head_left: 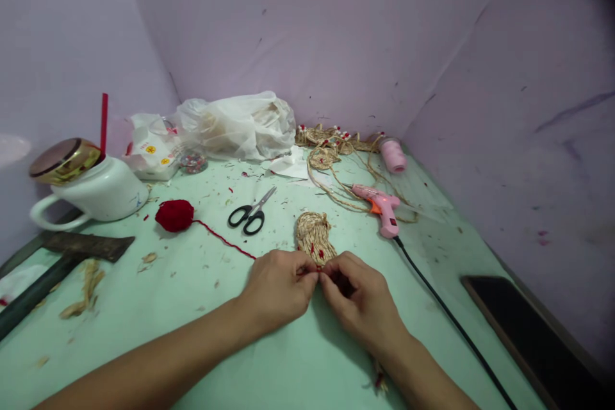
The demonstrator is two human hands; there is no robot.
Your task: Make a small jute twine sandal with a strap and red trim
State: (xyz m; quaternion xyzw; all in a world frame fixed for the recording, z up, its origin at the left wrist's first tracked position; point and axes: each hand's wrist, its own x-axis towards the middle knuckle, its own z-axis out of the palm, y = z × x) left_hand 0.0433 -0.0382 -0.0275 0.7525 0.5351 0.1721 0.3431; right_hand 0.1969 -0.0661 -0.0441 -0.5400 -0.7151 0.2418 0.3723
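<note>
A braided straw piece [314, 234] with red yarn stitches lies in front of me, its near end between my fingertips. My left hand [283, 285] is closed in a pinch at that end, with red yarn [225, 241] running from it to a red yarn ball [175, 215] at the left. My right hand [358, 291] pinches the same near end from the other side. The fingertips of both hands almost meet and partly hide what they grip. Part of a straw end [379, 379] shows below my right wrist.
Black-handled scissors [252, 211] lie behind my left hand. A pink glue gun [379, 204] with a black cord is at the right, near a dark phone [523, 339]. A hammer [86, 248] and white mug [108, 192] stand left. Plastic bags [245, 125] and a pink thread spool [394, 155] are behind.
</note>
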